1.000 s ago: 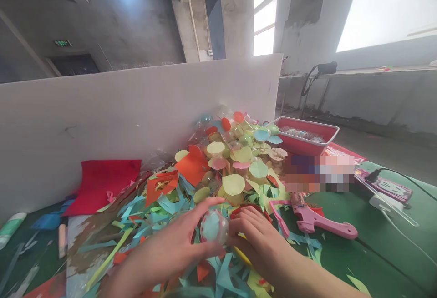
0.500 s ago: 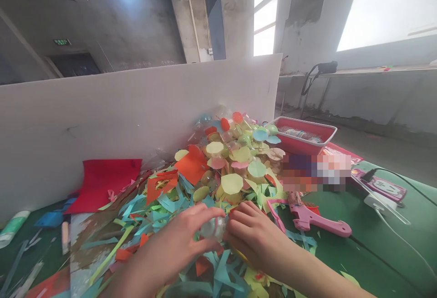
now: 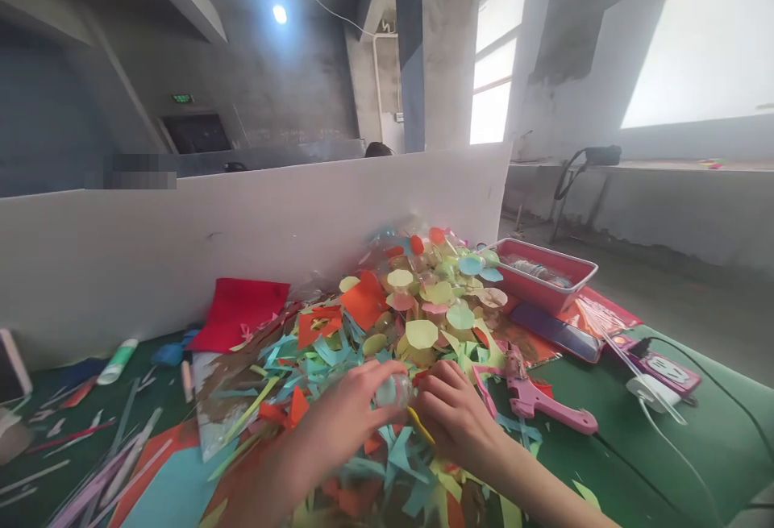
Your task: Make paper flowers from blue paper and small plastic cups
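In the middle foreground my left hand closes its thumb and fingers around a clear, rounded plastic piece, possibly a cut bottle part. My right hand is beside it, fingers curled and close to the piece's right side. What those fingers grip is hidden. A curved yellow edge shows just under the right hand; whether it is held is unclear. Both hands are over a heap of blue, orange and yellow paper scraps. Behind them rises a pile of clear plastic pieces with coloured paper discs.
At right lie a pink hot glue gun, a phone and a power strip with cables. A pink basket stands behind. Red sheets and a glue stick are at left. A white panel borders the back.
The view has swung left and up, so the table's left side shows more. Both hands keep nearly the same pose around the clear piece; more of the yellow edge shows.
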The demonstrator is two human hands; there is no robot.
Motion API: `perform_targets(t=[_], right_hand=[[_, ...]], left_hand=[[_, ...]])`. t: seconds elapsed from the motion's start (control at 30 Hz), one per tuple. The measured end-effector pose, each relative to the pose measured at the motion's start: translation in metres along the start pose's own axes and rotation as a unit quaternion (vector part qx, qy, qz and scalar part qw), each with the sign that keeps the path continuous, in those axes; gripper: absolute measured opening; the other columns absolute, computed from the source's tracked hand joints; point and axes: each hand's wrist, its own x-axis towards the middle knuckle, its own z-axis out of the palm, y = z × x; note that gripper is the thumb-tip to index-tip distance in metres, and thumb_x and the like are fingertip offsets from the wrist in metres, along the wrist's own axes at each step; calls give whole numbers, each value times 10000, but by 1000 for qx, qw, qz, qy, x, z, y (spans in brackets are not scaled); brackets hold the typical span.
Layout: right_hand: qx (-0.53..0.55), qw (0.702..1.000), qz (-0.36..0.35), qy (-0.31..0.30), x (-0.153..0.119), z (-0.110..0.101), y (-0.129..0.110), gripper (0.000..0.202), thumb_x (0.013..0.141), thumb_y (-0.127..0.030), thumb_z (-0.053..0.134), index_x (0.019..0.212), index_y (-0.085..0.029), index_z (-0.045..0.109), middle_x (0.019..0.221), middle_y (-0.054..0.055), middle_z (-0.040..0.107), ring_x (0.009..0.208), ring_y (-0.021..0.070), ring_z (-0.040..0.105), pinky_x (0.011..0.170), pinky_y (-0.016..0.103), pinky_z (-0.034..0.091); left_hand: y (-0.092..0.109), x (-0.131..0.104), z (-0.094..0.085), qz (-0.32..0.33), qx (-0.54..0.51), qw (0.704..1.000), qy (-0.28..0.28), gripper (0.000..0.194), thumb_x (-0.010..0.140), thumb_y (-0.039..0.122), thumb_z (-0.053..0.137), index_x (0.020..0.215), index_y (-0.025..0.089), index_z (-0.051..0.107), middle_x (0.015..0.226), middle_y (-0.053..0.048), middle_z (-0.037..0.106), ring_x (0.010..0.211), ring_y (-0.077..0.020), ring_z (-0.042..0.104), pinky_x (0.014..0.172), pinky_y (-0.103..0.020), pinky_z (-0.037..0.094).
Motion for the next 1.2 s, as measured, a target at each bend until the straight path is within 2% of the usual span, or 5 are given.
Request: perform_targets(t=[0.33, 0.7, 0.83, 1.0, 1.2], right_hand=[[38, 982, -117, -141, -9, -9, -21, 227, 983, -228, 419, 785, -209, 529, 749, 8, 588, 725, 167, 459, 717, 307, 362], [-25, 967, 77, -240, -22, -17, -54, 171, 984, -191, 471, 875, -200, 603, 846, 16, 676, 834, 172, 602, 773, 281, 447], [-54, 966, 109, -226, 17, 4, -41, 185, 1004, -218, 429, 1005, -191, 612, 953, 50, 686, 904, 177, 627, 820, 296, 460], [-79, 958, 163, -222, 71, 61, -25, 289, 953, -329, 565, 1189, -164, 588, 1179, 110, 631, 1078, 246, 595, 926, 426, 479], [-25, 948, 236, -211, 89, 84, -12, 276, 953, -322, 581, 1187, -177, 595, 1201, 81, 616, 999, 210, 634, 852, 416, 543]], left_hand=[[-27, -67, 70, -74, -89, 987, 114, 467, 808, 414, 639, 1251, 273, 595, 1251, -41, 638, 1174, -244, 570, 993, -338, 440], [-43, -86, 136, -92, 129, 955, 252, 404, 915, 421, 510, 1265, 241, 600, 1279, -107, 539, 1221, -322, 459, 1019, -476, 410], [-62, -83, 154, -93, 176, 929, 313, 389, 901, 431, 524, 1202, 216, 645, 1290, -122, 561, 1236, -354, 454, 1033, -529, 398], [-82, -82, 170, -33, 198, 877, 437, 478, 899, 481, 516, 1301, 225, 557, 1263, -127, 567, 1207, -330, 479, 988, -536, 444], [-79, -88, 165, 8, 173, 858, 484, 310, 924, 373, 514, 1179, 213, 586, 1191, -127, 578, 1137, -304, 527, 936, -517, 484]])
